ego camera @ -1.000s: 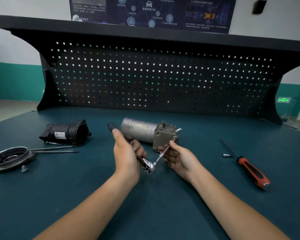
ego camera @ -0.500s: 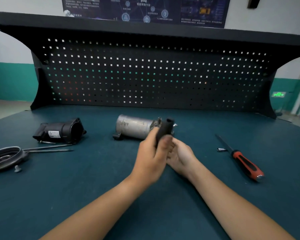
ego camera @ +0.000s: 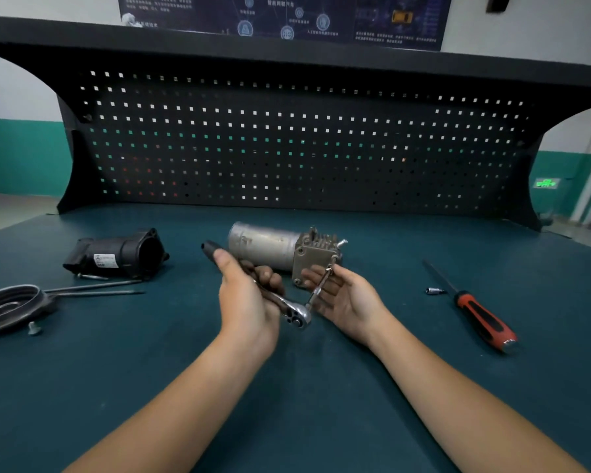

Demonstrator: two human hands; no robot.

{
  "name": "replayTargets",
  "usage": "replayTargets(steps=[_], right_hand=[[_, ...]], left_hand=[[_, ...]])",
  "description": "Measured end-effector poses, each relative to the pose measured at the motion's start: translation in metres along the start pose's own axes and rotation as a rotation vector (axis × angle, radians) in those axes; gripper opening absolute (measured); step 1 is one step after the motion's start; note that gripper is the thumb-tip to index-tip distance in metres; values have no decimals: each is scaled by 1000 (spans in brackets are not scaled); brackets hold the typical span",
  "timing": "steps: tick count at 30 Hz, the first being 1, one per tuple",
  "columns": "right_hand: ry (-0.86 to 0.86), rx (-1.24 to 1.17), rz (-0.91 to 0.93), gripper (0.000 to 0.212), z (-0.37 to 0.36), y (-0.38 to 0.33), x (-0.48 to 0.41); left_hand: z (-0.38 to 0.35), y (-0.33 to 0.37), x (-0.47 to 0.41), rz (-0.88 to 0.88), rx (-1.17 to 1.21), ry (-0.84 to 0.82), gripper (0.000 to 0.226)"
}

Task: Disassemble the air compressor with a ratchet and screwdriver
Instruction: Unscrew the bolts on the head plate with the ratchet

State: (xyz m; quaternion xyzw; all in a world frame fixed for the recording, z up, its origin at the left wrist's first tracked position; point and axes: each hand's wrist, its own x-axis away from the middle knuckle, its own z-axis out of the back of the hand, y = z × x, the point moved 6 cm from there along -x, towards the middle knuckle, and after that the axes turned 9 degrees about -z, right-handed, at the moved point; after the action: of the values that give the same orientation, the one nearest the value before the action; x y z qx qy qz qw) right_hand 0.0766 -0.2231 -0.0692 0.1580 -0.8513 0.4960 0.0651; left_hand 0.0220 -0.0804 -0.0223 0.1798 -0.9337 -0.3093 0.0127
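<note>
The air compressor [ego camera: 273,245], a grey metal cylinder with a finned square head at its right end, lies on the green bench mat. My left hand [ego camera: 248,298] grips the black handle of the ratchet [ego camera: 297,315], handle pointing up-left. The ratchet's thin extension bar [ego camera: 318,290] runs up to a bolt at the head's front right corner. My right hand [ego camera: 345,297] pinches the extension bar near its tip, palm up. The red and black screwdriver [ego camera: 475,312] lies untouched on the mat to the right.
A black plastic housing [ego camera: 116,256] sits at left, with two long bolts [ego camera: 93,288] in front of it. A round metal cover [ego camera: 9,307] and a small screw [ego camera: 34,328] lie at the far left. A small socket [ego camera: 434,290] lies beside the screwdriver. A pegboard [ego camera: 287,148] closes the back.
My left hand swung the ratchet handle from upright over the compressor head back down to the left. My right hand kept hold of the extension bar at the bolt.
</note>
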Motion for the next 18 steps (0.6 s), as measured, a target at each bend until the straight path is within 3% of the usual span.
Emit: replayTargets(steps=[2,5,8,10,12,13,15,18], right_hand=[[23,-12,8,28,1,0,0],[69,8,44,27,2,0,-1],[107,28,58,26,3,3,-4],[115,-13,43,27,3,3,-5],[114,-11,28,27,4,2,-5],[120,14,34,26,5,2,-5],[129,37,40,26,7,2,-4],[95,-30,20,26,6,2,0]], left_hand=[[0,2,-2,-25,-51,-29,46],[-15,9,2,-235,-250,-259,46],[-32,11,22,-461,-465,-616,37],[-40,-1,42,-576,-775,-964,26],[-38,-26,61,-663,-1197,-1298,49],[-36,-34,65,-672,-1305,-1362,54],[-39,-37,69,-597,-1210,-1314,53],[-43,-24,63,-550,-858,-1024,31]])
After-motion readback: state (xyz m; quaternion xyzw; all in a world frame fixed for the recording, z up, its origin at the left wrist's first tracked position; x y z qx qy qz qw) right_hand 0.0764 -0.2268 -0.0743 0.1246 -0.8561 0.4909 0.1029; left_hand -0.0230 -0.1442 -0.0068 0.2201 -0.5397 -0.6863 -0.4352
